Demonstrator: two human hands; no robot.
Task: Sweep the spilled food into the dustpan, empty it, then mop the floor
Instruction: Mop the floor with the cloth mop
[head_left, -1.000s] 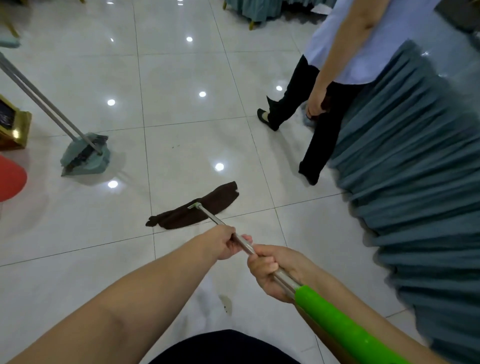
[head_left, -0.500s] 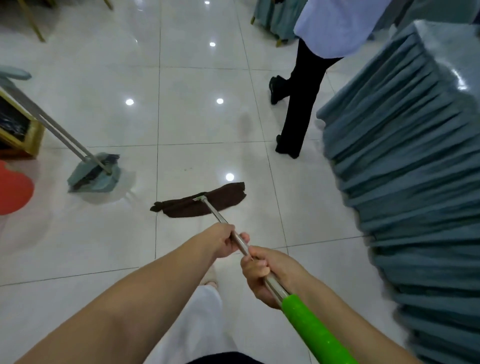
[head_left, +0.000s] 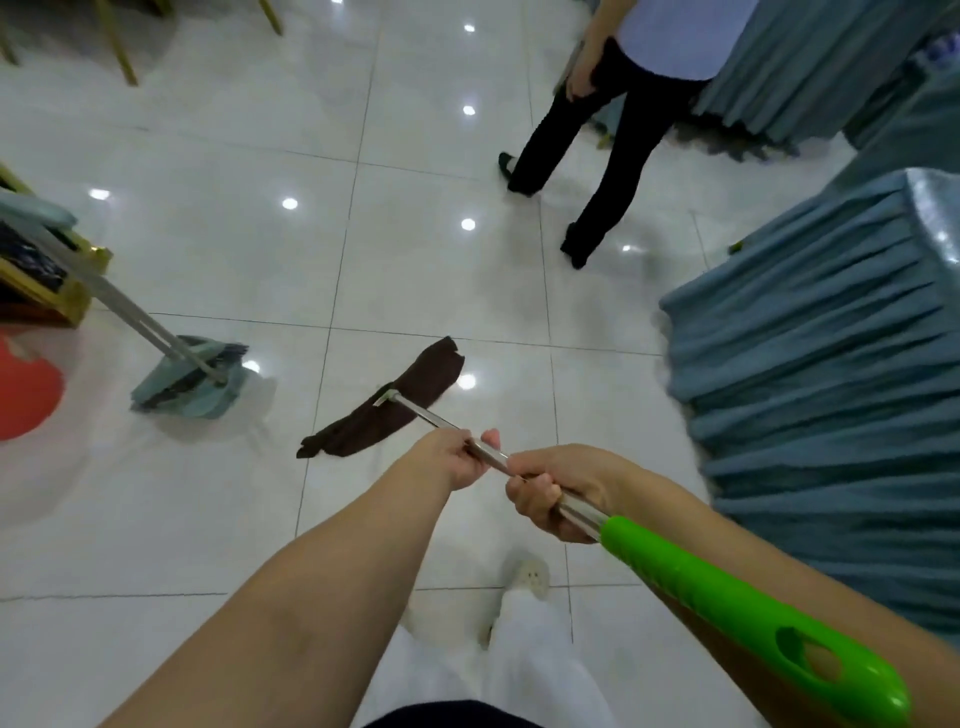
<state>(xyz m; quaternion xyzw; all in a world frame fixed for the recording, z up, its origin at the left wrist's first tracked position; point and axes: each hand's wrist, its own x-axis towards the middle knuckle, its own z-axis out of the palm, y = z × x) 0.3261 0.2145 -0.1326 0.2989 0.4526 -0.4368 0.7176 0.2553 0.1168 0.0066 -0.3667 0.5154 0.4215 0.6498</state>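
Centrally, a flat mop with a steel pole (head_left: 441, 418) and a dark brown cloth head (head_left: 387, 408) is lying with that head flat on the glossy white tiled floor (head_left: 218, 249), just left of the frame's middle, the cloth running diagonally from lower left to upper right. Both bare hands are gripping the pole. Left hand (head_left: 457, 460) is sitting further down the pole, nearer the mop head, its fingers clenched round the steel. Right hand (head_left: 556, 491) is sitting just behind it, its fingers (head_left: 535, 493) wrapped round the pole where the steel is meeting a bright green plastic handle (head_left: 727, 597), which is running off toward the lower right corner. At centre left, a teal long-handled dustpan with a dark-bristled broom clipped in it (head_left: 192, 382) is standing on the floor, well apart from the mop head, its grey handles slanting up to the left edge. At the right edge, a bench draped in a pleated blue-grey skirt (head_left: 810, 395) is filling the frame. At upper centre, a second person in black trousers and a pale blue top (head_left: 613, 119) is standing on the tiles. At the far left, a red rounded object (head_left: 26, 389) is showing only in part.
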